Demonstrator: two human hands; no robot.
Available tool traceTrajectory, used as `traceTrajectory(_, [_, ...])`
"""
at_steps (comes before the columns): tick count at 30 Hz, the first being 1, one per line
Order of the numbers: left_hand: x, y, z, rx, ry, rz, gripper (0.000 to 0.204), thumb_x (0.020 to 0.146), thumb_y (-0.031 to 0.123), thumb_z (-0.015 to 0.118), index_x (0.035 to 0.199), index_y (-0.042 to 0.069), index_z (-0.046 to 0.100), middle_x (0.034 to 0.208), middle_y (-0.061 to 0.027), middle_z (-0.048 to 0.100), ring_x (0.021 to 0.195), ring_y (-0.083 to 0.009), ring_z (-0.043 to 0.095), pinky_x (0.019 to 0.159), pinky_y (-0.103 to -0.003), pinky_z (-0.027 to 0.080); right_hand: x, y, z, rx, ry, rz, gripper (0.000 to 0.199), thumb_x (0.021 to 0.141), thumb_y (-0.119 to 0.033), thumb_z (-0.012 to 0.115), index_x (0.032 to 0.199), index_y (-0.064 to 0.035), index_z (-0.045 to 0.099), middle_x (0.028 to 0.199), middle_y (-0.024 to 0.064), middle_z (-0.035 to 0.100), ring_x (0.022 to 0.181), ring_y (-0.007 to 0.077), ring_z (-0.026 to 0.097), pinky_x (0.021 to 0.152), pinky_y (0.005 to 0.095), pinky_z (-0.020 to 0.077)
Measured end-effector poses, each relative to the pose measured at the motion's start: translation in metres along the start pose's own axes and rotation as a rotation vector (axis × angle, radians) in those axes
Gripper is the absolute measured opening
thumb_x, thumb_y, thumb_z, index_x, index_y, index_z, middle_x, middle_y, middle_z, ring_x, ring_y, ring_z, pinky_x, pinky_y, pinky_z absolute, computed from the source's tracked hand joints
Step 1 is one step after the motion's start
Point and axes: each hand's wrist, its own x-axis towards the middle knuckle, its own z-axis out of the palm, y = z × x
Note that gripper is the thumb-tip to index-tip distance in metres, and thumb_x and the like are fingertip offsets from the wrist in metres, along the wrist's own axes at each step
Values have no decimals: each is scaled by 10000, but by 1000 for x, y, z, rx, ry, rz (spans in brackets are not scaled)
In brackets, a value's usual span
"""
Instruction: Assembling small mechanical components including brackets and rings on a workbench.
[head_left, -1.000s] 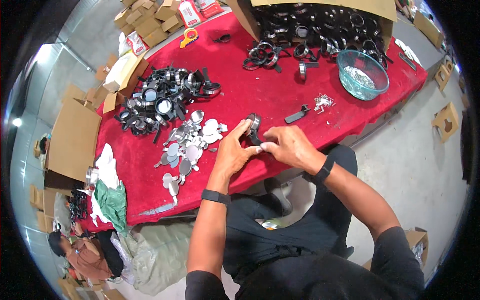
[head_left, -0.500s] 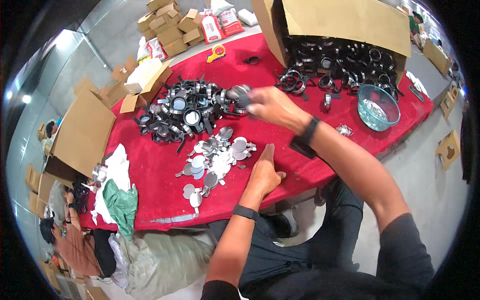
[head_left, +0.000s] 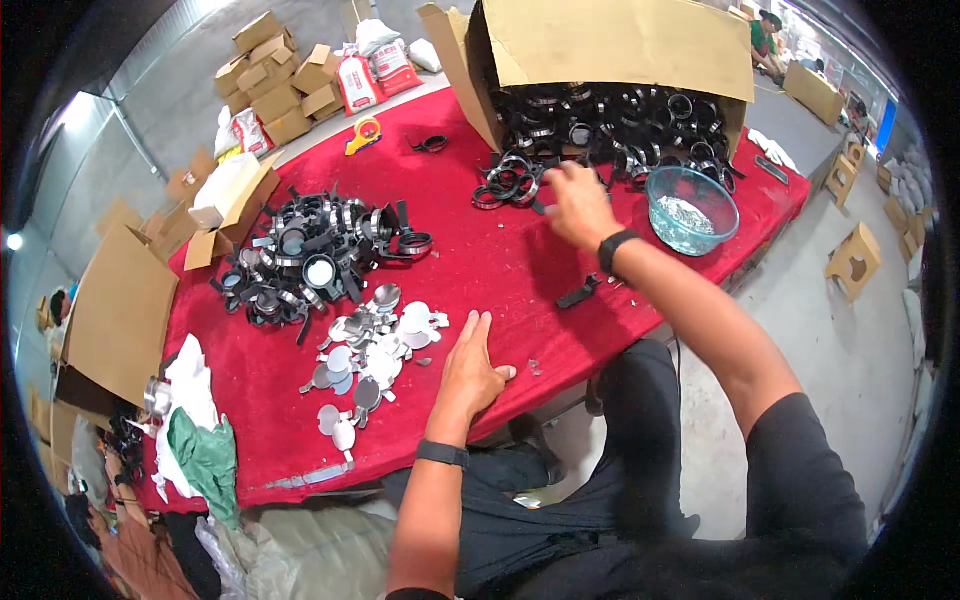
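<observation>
My left hand [head_left: 470,373] lies on the red cloth with its fingers stretched out and the thumb apart. It holds nothing and is beside a loose heap of round silver discs with tabs [head_left: 385,345]. My right hand [head_left: 580,208] reaches over the far right part of the table, fingers apart and slightly bent. Nearest to it are black ring clamps with metal bands [head_left: 508,182] in front of the carton; I see nothing in its grasp. A larger pile of black ring clamps [head_left: 300,255], some with discs inside, stands at the left. One black clip-like piece [head_left: 578,293] lies below my right wrist.
An open carton [head_left: 610,45] full of black ring clamps stands at the back. A clear bowl [head_left: 692,240] with small shiny parts is at the right. Further left are a yellow tape dispenser [head_left: 364,136], a green cloth [head_left: 205,445] and another carton [head_left: 125,310]. Other people work nearby.
My right hand has left the clamp pile, where it held a blurred clamp, and moved right to the clamps by the carton. The left hand stays on the cloth. The view has turned rightward.
</observation>
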Motion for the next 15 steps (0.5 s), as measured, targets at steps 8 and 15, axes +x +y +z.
traceTrajectory(8, [-2, 4, -4, 26, -7, -16, 1004, 788, 176, 924, 1631, 3, 407, 1725, -252, 332, 1564, -397, 399, 1294, -435, 355, -25, 68, 33, 80, -236, 284, 411, 853, -107, 710, 1242, -1, 628, 996, 311, 727, 961, 501, 718, 910, 582, 582])
traceTrajectory(15, [-1, 4, -5, 35, -14, -5, 983, 811, 257, 908, 1625, -3, 421, 1721, -266, 336, 1569, -397, 394, 1295, -438, 343, -9, 47, -14, 501, 112, 275, 320, 944, -195, 591, 1135, 0, 758, 924, 218, 761, 844, 406, 716, 830, 497, 572])
